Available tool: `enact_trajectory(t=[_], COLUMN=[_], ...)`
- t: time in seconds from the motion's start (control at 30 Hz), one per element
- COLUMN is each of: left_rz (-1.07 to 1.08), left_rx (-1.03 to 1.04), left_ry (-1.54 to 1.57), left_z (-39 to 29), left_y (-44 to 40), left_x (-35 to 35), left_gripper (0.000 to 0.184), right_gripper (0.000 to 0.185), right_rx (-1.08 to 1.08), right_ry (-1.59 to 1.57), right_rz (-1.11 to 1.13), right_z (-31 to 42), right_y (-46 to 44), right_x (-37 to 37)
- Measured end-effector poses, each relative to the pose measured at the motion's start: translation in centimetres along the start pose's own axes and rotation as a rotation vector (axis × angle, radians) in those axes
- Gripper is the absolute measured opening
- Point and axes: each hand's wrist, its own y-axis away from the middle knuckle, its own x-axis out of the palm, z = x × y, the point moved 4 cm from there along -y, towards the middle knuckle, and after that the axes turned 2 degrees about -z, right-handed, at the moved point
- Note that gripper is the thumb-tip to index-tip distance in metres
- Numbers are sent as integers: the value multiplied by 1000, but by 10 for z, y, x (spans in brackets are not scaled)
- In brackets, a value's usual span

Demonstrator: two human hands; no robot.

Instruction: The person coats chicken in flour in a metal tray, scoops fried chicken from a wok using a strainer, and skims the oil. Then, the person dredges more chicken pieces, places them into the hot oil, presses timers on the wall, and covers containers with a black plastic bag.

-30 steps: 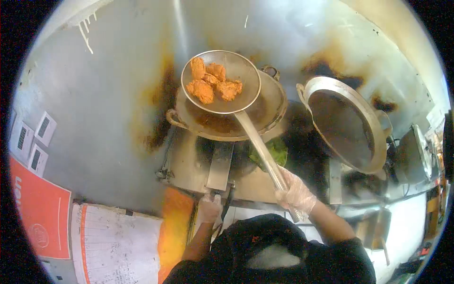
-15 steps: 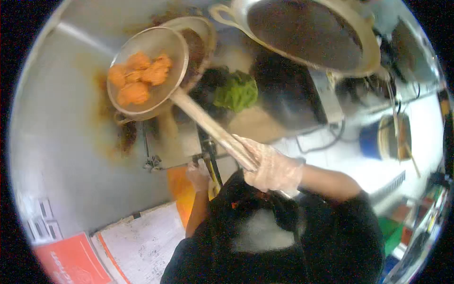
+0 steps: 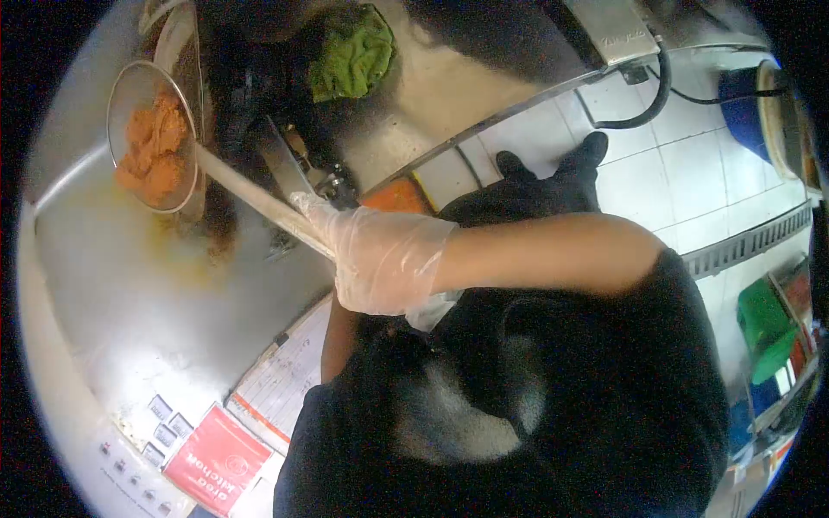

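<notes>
My right hand [image 3: 384, 259], in a clear plastic glove, is wrapped round the long handle of a round mesh strainer [image 3: 154, 82]. Several orange-brown fried pieces [image 3: 155, 151] lie in the strainer, at the upper left. Behind it shows part of a wok [image 3: 177, 39], cut off by the top edge. My left hand is hidden behind the right hand and its glove; only the left forearm [image 3: 339, 341] can be made out. A crumpled green cloth [image 3: 354, 56] rests on the stove top beyond the handle.
A stained metal wall [image 3: 129, 285] stands at the left, with a red sign [image 3: 216, 457] and a paper sheet [image 3: 285, 375] near its lower end. White floor tiles [image 3: 691, 173], a drain grate [image 3: 751, 242], a blue container [image 3: 743, 116] and a green item [image 3: 764, 328] are at the right.
The view has swung round to the right and down. The strainer with the fried pieces now appears farther left, and the left hand has gone out of sight behind the right.
</notes>
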Motion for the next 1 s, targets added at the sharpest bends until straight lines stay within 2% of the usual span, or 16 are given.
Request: enact_trajectory(t=[0.07, 0.17, 0.2, 0.27, 0.33, 0.43, 0.47, 0.5, 0.57, 0.63, 0.67, 0.77, 0.8, 0.87, 0.93, 1.0], left_rz=[1, -7, -8, -11, -18, -30, -41, -53, -118, -218, -164, -276, -268, -257, -285, -342], left_rx=[-8, -15, -19, -18, -25, -34, -36, -30, 7, 20, -59, -108, -176, -289, -383, -438], left_ry=[0, 12, 12, 27, 48, 96, 110, 118, 54, -155, -473, -214, -165, -81, 90, 326], left_z=[-1, -2, -4, -5, -6, -5, 2, 10, 29, 31, 42, 116, 139, 180, 223, 253], left_y=[3, 5, 6, 6, 0, -15, -20, -22, -18, -3, 8, 42, 54, 75, 97, 111], left_x=[0, -1, -1, 1, 6, 11, 9, 8, 3, -8, -4, 35, 48, 77, 111, 138], left_gripper=[35, 35, 35, 36, 36, 37, 37, 37, 38, 40, 41, 44, 43, 42, 41, 41], right_gripper=[23, 26, 38, 56, 77, 72, 72, 71, 64, 61, 61, 60, 60, 62, 64, 66], right_rx=[67, 257, 394, 524, 837, 847, 809, 746, 766, 856, 882, 1027, 1009, 1017, 932, 1038], right_ry=[-10, -338, -502, -655, -1211, -1136, -1101, -982, -1005, -1069, -1070, -1222, -1180, -1269, -1235, -1414], right_rz=[-59, 4, -102, -214, 80, -59, -40, -154, -63, 51, 91, 265, 270, 130, 141, 180], right_z=[1, -1, -7, -13, -26, -22, -18, -17, -15, -15, -15, -8, -5, -3, -5, 6], right_y=[5, 3, 7, 11, 15, 11, 10, 9, 4, 4, 2, -5, -9, -12, -18, -30], right_x=[8, 29, 30, 27, 11, 21, 27, 27, 15, 19, 15, -2, -6, -3, -7, -25])
